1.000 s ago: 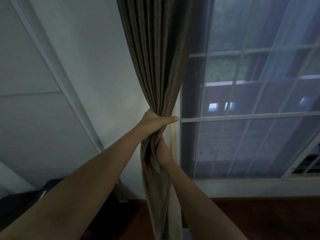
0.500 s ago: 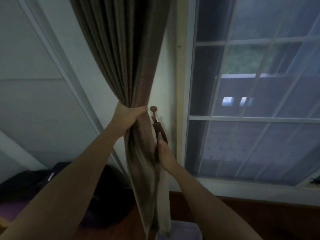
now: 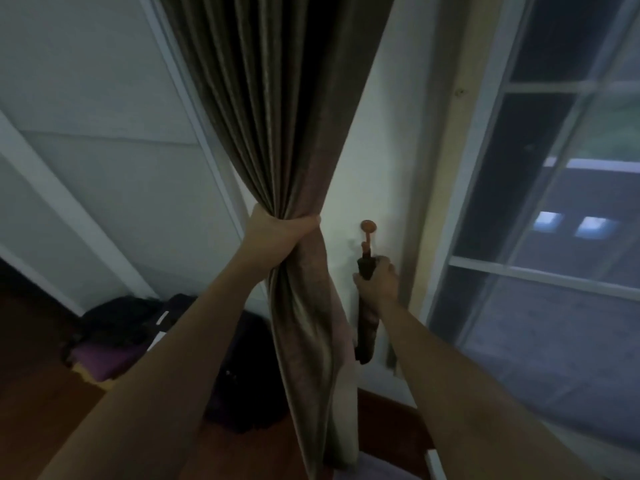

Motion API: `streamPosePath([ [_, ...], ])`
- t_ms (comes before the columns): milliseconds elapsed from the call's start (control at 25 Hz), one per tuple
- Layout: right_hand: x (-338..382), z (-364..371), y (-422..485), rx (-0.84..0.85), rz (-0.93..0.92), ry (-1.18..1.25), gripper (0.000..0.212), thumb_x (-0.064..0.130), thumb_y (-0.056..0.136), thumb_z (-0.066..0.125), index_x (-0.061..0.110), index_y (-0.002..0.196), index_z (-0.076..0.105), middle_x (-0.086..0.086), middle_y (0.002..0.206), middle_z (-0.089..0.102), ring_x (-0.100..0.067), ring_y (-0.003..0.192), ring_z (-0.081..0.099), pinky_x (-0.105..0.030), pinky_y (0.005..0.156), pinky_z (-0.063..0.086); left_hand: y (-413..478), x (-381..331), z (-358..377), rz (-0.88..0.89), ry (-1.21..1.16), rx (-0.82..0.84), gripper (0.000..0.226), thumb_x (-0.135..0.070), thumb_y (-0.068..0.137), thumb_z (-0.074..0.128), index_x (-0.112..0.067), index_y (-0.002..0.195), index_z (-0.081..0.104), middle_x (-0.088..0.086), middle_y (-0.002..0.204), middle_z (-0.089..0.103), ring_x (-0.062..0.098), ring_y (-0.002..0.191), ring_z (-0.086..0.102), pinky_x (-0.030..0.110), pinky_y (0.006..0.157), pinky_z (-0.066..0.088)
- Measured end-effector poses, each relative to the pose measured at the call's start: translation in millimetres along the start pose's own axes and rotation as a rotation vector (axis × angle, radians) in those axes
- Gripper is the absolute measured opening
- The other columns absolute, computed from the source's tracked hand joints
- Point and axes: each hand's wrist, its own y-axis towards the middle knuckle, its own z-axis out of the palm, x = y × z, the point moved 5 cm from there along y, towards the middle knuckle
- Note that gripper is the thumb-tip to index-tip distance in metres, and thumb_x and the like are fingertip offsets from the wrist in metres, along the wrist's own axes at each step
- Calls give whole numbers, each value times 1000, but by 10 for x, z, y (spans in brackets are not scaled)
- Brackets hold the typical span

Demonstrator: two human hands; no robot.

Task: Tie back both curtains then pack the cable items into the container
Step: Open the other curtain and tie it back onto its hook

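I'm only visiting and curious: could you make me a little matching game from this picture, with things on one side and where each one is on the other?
Things:
1 curtain
2 tieback strap
3 hook
4 dark bags

Places:
A on the floor
B gathered in the left hand
C held by the right hand
D fixed to the white wall

Pairs: 1-B, 2-C, 3-D, 4-A

Left of the pleated grey-brown fabric curtain (image 3: 277,116), the left forearm (image 3: 180,341) is showing long and bare, its skin running uncovered along its whole visible length to the wrist. The left hand (image 3: 273,237) is showing bare as well. Right of that curtain, the slimmer-looking right forearm (image 3: 450,382) and the right hand (image 3: 379,284) are also showing bare, dimly lit.
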Motion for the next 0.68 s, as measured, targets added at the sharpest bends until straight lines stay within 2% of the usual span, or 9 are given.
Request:
streamPosePath([
  [120, -120, 106, 13, 58, 76, 109, 49, 28, 85, 64, 9, 124, 42, -13, 117, 57, -32, 106, 57, -41, 89, 51, 4, 39, -4, -14, 24, 1, 84, -35, 49, 77, -12, 126, 53, 0, 111, 62, 14, 97, 61, 26, 81, 50],
  [240, -214, 204, -107, 191, 17, 72, 30, 32, 93, 51, 7, 110, 55, -12, 103, 62, -30, 99, 60, -39, 86, 50, -23, 20, 36, -4, 51, -1, 85, -37, 48, 76, -12, 126, 52, -2, 111, 61, 13, 97, 60, 25, 80, 50],
  [360, -288, 6, -256, 252, -4, 210, 27, 33, 95, 48, 10, 96, 62, -15, 97, 65, -26, 89, 62, -38, 83, 49, -27, -2, 161, -3, 45, 37, 64, -29, 56, 80, -14, 114, 56, -10, 95, 61, 6, 86, 60, 16, 69, 47],
  [440, -332, -298, -281, 239, -3, 214, 29, 37, 94, 51, 12, 92, 65, -12, 91, 67, -26, 83, 63, -34, 78, 48, -22, -4, 300, 3, 38, 61, 47, -19, 67, 80, -20, 106, 54, -16, 87, 57, 1, 79, 57, 12, 65, 44],
  [520, -334, -681, -313, 262, -25, 161, 29, 38, 92, 54, 12, 93, 68, -9, 88, 69, -24, 82, 65, -32, 78, 49, -56, -12, 499, -8, 23, 88, 42, -16, 70, 78, -23, 101, 52, -17, 83, 55, -4, 75, 54, 10, 61, 42],
  [600, -275, -1037, -337, 290, -98, 93, 26, 33, 91, 58, 12, 98, 70, -7, 91, 70, -18, 82, 65, -27, 78, 49, -79, 0, 680, -20, 10, 104, 37, -16, 69, 78, -20, 97, 55, -14, 82, 58, -3, 74, 57, 11, 62, 44],
  [680, -215, -1400, -379, 267, -159, 15, 22, 28, 90, 60, 12, 101, 70, -4, 92, 68, -13, 81, 63, -21, 75, 48, -89, 5, 857, -30, 0, 107, 35, -18, 67, 78, -11, 98, 62, -5, 85, 65, 7, 77, 64, 16, 64, 50],
])
